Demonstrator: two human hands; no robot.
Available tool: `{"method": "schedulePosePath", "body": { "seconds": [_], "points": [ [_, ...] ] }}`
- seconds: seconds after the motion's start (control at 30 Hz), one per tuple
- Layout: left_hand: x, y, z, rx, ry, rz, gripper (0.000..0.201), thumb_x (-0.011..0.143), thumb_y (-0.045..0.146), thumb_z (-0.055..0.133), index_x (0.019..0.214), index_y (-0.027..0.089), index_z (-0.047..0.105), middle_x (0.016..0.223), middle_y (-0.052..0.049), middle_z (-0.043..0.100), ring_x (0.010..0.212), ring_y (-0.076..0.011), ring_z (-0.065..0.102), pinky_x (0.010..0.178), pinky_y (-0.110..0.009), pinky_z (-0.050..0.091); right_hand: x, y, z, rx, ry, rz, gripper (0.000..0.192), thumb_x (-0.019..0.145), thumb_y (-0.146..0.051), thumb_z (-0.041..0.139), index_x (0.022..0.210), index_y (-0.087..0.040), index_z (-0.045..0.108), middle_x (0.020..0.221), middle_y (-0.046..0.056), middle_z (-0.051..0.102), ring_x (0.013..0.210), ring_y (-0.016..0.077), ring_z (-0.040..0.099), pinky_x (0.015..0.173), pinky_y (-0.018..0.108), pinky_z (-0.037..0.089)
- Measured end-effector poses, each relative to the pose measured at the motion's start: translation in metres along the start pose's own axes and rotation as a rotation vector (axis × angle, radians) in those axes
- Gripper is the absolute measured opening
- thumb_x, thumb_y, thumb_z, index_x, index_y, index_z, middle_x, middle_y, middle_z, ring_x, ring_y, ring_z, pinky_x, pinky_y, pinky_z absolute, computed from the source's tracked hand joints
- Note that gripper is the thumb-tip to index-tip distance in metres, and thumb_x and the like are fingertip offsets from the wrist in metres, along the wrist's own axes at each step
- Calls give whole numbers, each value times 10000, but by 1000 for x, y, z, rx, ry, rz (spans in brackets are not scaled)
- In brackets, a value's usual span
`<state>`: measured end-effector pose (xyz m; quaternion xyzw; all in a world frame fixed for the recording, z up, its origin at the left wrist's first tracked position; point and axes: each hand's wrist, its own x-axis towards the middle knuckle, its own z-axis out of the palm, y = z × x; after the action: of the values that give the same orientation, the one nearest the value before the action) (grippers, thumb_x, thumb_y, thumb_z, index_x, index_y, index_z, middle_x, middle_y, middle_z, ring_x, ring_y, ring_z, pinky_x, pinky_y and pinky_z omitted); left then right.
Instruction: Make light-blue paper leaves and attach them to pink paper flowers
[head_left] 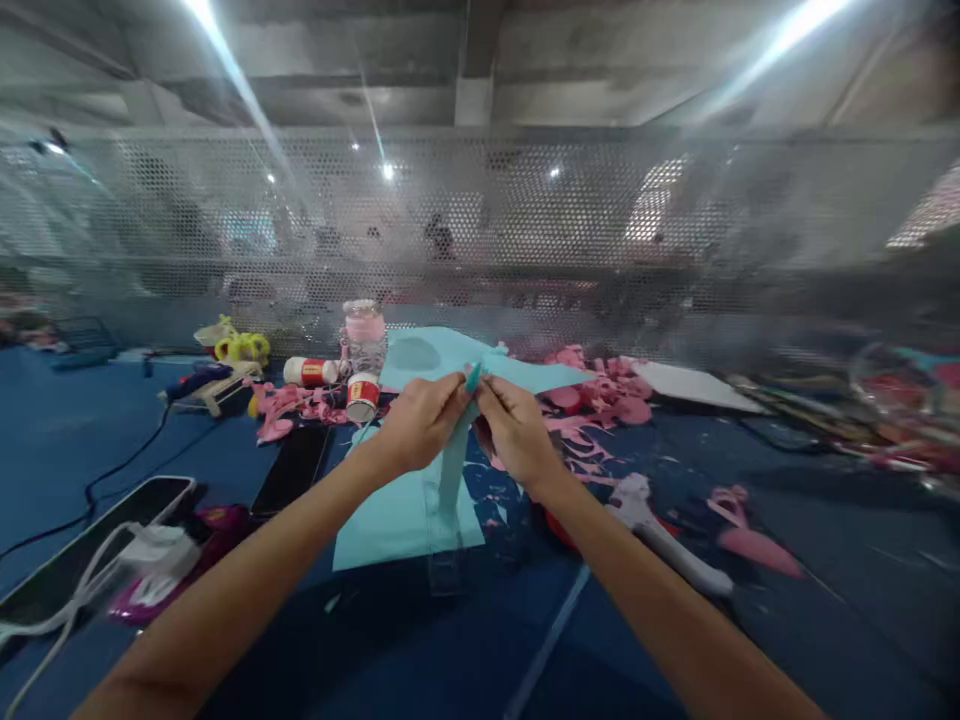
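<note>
Left hand [421, 420] and right hand [520, 432] together pinch a strip [453, 460] over the near sheet [379, 525]; a jar [365, 340] (pinkish) stands behind that sheet.

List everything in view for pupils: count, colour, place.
Strip: 1, turquoise, centre
Sheets: 2+, turquoise, centre
Jar: 1, clear-pink, beside cups
Cups: 2, red-white, rear left
Scraps: many, pink, both sides
Flat devices: 2, black, left
Cabled block: 1, white, left
Looped item: 1, yellow, rear left
Corded tool: 1, dark, left
Handled tool: 1, grey, right
Board: 1, white, rear right
Perforated screen: 1, grey, behind
Table: 1, blue, beneath
Clutter, blurred: uncounted, mixed, right
Left hand: 1, bare, on strip
Right hand: 1, bare, on strip
</note>
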<state>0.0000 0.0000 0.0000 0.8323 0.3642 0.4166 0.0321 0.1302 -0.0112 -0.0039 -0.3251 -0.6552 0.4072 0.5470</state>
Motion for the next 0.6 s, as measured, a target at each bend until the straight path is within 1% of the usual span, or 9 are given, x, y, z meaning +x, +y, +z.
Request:
{"method": "schedulePosePath", "body": {
  "seconds": [0.13, 0.27, 0.33, 0.5, 0.6],
  "points": [
    [0, -2, -1, 38, 31, 39, 277, 877, 287, 284, 623, 189, 335, 465, 52, 318, 416, -87, 323, 453, -231, 207, 3, -2, -3, 58, -4, -8, 396, 796, -527, 435, 586, -194, 399, 387, -82, 352, 298, 52, 334, 292, 179, 264],
    [0, -4, -2, 75, 53, 66, 288, 885, 281, 279, 633, 182, 375, 469, 49, 340, 418, -87, 327, 459, -234, 218, 3, -6, -6, -44, -55, -61, 401, 792, -515, 461, 562, -193, 395, 386, -69, 387, 319, 56, 353, 320, 184, 270],
    [0, -5, -2, 67, 53, 81, 294, 889, 283, 278, 646, 175, 403, 479, 43, 364, 427, -86, 343, 461, -229, 232, 2, -6, -6, -94, -58, -75, 397, 781, -510, 486, 562, -193, 389, 396, -69, 388, 333, 56, 351, 333, 184, 265],
    [0, -4, -1, -5, 40, 64, 352, 903, 317, 258, 660, 159, 459, 483, 36, 394, 440, -82, 363, 454, -213, 254, 1, -3, -4, -148, -38, -94, 358, 797, -462, 484, 577, -198, 382, 399, -75, 382, 329, 57, 352, 341, 188, 265],
    [-1, -1, -1, -31, 32, 35, 367, 906, 333, 244, 709, 152, 495, 503, 26, 440, 448, -85, 389, 459, -210, 271, -1, 0, -2, -231, 12, -140, 309, 819, -399, 464, 595, -200, 391, 390, -75, 390, 312, 60, 353, 341, 191, 264]
  ]
}}
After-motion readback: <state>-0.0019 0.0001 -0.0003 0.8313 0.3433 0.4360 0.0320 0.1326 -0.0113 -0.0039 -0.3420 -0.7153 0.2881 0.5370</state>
